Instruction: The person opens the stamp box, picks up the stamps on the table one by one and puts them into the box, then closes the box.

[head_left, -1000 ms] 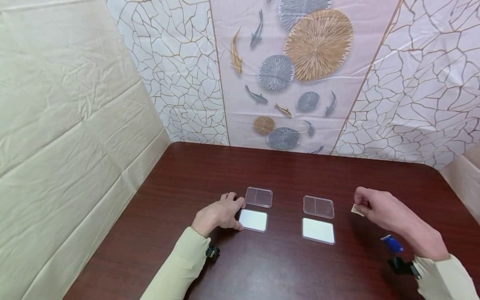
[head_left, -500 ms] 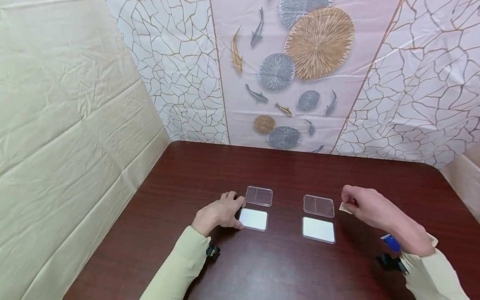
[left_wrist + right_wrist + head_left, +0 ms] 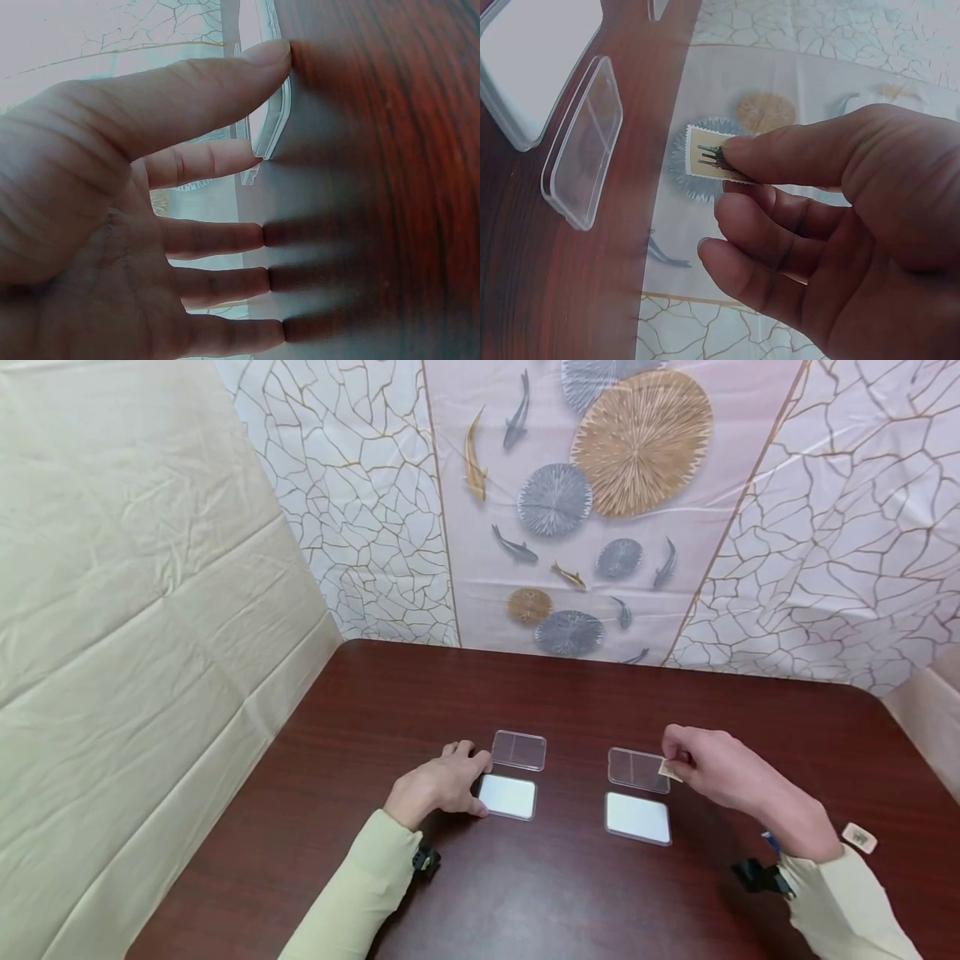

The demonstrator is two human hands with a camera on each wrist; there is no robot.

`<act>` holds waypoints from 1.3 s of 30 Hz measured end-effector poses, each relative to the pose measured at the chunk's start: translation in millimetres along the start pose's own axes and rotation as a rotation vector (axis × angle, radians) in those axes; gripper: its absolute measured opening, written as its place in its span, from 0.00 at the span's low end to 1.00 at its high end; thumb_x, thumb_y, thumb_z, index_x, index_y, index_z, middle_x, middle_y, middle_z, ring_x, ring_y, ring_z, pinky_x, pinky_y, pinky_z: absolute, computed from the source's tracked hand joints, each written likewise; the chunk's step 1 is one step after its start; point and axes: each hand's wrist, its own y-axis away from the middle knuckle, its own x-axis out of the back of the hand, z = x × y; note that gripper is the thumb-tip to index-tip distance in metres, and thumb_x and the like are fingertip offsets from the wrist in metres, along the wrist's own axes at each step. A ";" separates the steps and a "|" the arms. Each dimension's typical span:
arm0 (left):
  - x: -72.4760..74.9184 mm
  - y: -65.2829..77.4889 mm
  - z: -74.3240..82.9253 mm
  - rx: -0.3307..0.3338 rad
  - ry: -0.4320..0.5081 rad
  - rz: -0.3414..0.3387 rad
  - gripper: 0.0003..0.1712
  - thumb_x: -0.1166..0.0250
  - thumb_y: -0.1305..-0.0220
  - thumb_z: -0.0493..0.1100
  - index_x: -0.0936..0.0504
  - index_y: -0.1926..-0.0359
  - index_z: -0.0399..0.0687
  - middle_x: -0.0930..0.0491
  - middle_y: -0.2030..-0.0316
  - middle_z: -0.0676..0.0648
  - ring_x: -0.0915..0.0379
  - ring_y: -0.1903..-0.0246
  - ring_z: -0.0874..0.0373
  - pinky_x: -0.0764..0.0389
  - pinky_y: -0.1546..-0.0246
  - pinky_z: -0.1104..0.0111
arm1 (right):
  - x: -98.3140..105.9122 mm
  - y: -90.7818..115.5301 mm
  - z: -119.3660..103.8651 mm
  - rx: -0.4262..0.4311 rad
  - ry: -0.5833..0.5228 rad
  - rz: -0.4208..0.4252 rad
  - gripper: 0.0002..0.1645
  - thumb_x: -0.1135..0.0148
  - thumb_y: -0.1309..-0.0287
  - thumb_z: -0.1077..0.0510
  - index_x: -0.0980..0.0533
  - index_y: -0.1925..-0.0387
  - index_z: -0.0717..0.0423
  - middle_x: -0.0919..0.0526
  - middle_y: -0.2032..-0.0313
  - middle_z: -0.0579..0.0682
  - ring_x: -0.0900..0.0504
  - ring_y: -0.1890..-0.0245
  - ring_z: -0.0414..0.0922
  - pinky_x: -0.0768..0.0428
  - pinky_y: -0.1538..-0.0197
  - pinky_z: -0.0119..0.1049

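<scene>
Between thumb and fingertips my right hand [image 3: 723, 768] pinches a postage stamp [image 3: 705, 154] with perforated edges and a small dark picture on tan. In the head view the stamp overlaps the right edge of a clear plastic lid [image 3: 630, 770]. Nearer me lies a shallow clear case [image 3: 637, 818] with a white inside. My left hand [image 3: 441, 783] rests on the table, fingers fairly straight, with thumb and index fingertip at the left edge of a matching white-lined case [image 3: 507, 797]. Behind that case lies another clear lid [image 3: 519, 750].
To the right, past my right forearm, a small pale piece with a dark picture [image 3: 859, 837] lies on the dark wood table [image 3: 570, 893]. A blue item [image 3: 771, 841] is mostly hidden by the right wrist. Patterned cloth [image 3: 555, 552] hangs behind the table.
My right hand has moved left with the stamp, from beside the right lid to over its edge. The pale piece at the right has come into sight. My left hand stays put.
</scene>
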 end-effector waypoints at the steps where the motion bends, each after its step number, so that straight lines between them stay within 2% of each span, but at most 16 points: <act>1: -0.1 0.0 0.0 0.002 0.000 -0.002 0.30 0.26 0.46 0.55 0.29 0.47 0.54 0.33 0.41 0.43 0.38 0.40 0.47 0.26 0.48 0.59 | -0.1 -0.9 -0.9 0.002 -0.004 -0.001 0.15 0.34 0.48 0.68 0.30 0.75 0.47 0.30 0.79 0.37 0.34 0.77 0.33 0.34 0.72 0.30; 11: -0.2 0.1 0.0 0.007 0.003 -0.008 0.30 0.27 0.45 0.56 0.29 0.46 0.54 0.34 0.40 0.43 0.39 0.39 0.47 0.26 0.48 0.58 | -4.1 -10.8 -11.5 0.017 -0.036 -0.023 0.14 0.36 0.46 0.67 0.30 0.75 0.46 0.30 0.79 0.37 0.33 0.77 0.33 0.34 0.72 0.30; 21: -1.5 -0.7 -0.6 0.002 0.001 -0.007 0.30 0.26 0.46 0.56 0.29 0.47 0.54 0.33 0.42 0.44 0.38 0.40 0.48 0.26 0.48 0.59 | -10.1 -18.7 -20.7 -0.005 -0.069 -0.061 0.13 0.37 0.44 0.67 0.29 0.74 0.46 0.30 0.80 0.38 0.33 0.79 0.34 0.33 0.73 0.30; 39: 0.3 -1.4 -0.4 0.003 0.003 -0.004 0.31 0.26 0.46 0.56 0.29 0.46 0.53 0.33 0.42 0.43 0.38 0.40 0.47 0.26 0.47 0.58 | -19.9 -36.8 -39.2 0.058 -0.086 -0.070 0.13 0.39 0.44 0.68 0.30 0.75 0.47 0.31 0.80 0.38 0.33 0.78 0.34 0.32 0.71 0.30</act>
